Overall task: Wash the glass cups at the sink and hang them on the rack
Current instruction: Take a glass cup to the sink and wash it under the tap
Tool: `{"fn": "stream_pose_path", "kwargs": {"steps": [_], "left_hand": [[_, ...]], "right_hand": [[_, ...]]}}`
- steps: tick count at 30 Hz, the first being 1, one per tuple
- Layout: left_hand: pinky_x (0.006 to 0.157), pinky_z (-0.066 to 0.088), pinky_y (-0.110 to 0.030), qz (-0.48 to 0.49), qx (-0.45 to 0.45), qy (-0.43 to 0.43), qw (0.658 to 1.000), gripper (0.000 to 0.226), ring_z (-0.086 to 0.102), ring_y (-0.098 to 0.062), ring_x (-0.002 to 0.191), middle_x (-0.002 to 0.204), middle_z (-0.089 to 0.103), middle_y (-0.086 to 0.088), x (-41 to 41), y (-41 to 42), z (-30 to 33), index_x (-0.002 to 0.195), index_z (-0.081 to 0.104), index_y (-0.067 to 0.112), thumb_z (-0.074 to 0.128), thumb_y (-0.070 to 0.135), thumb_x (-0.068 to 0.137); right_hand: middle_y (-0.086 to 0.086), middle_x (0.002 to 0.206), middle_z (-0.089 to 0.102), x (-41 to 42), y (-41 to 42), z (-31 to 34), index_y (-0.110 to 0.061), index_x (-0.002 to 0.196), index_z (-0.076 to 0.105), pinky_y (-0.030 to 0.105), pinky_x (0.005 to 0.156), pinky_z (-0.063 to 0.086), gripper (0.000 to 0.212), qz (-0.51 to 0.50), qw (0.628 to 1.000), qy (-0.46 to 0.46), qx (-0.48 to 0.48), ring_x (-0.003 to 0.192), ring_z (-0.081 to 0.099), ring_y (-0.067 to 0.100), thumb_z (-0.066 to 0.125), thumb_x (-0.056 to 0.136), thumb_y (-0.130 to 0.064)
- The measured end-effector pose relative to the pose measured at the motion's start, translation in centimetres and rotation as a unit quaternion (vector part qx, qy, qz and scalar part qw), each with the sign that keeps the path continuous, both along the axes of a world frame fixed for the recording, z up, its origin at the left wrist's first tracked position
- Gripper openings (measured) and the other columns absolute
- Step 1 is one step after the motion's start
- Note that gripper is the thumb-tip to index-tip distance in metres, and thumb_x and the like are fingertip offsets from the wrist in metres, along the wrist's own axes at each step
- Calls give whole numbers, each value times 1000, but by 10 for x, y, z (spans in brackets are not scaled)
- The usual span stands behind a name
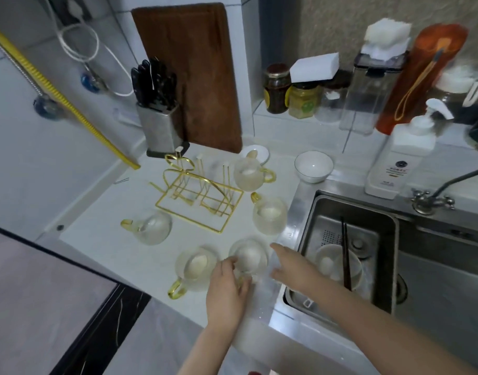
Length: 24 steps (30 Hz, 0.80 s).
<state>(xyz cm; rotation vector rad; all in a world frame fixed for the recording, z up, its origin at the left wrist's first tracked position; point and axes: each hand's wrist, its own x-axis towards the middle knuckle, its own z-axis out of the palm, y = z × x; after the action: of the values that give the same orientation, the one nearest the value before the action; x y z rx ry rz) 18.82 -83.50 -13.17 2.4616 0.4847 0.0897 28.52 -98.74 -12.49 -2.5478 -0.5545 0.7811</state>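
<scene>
Several frosted glass cups with gold handles stand on the white counter around a gold wire rack that holds no cups. My left hand grips the nearest cup by its handle side at the counter's front. My right hand is beside that cup on its right, fingers spread, touching or nearly touching its wall. Other cups stand at the front left, at the left, right of the rack and behind it. The steel sink lies to the right.
In the sink a drain basket holds a bowl with dark chopsticks. A white bowl, soap dispenser and tap sit behind it. A knife block, cutting board and jars line the back wall.
</scene>
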Motion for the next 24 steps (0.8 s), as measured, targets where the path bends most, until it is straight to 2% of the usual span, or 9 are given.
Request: {"fn": "stream_pose_path", "kwargs": {"steps": [2,4,7,9,14,19,24], "left_hand": [[74,48,-27,40,-39,33,998,46,54,-11,99,113,52,7,-4,3,-5,126,43,22,62,39,87],[70,46,-27,63,-79,70,992,39,56,-8,85,97,57,10,-5,7,-9,117,45,24,62,40,87],[68,46,-32,61,-122,106,985,19,57,-12,72,73,59,7,-1,12,-12,86,54,22,60,40,87],[67,47,-34,31,-127,114,985,25,54,-16,68,66,55,5,2,15,-14,72,52,21,58,38,89],[67,42,-30,-24,-143,107,984,23,48,-9,62,64,50,8,12,20,-16,71,49,24,59,28,91],[68,42,-27,-62,-160,90,981,17,49,-10,64,66,53,7,27,15,-10,79,56,13,61,25,91],[68,41,-27,-129,-163,85,974,19,49,-11,65,65,52,9,49,-13,1,75,51,21,62,24,90]], "right_hand": [[8,146,37,3,9,-3,-19,149,18,37,106,38,78,-9,999,24,24,131,42,24,65,87,-28],[5,151,31,6,16,-5,-22,150,15,35,111,33,87,-18,998,47,48,135,37,22,70,83,-26],[-1,156,22,9,25,-10,-26,151,11,32,113,29,95,-21,995,69,74,139,31,19,74,79,-24],[-2,156,23,10,30,-11,-26,151,11,30,112,27,97,-26,992,80,94,140,30,17,75,79,-21],[-4,151,33,12,27,-16,-29,149,15,23,103,28,94,-55,986,90,132,137,33,15,75,78,-22],[-8,154,27,13,6,-10,-33,150,16,29,111,30,93,-108,975,82,175,138,33,13,75,79,-25],[-18,147,29,11,-31,1,-33,148,19,29,111,32,91,-165,966,32,195,134,33,6,76,78,-26]]}}
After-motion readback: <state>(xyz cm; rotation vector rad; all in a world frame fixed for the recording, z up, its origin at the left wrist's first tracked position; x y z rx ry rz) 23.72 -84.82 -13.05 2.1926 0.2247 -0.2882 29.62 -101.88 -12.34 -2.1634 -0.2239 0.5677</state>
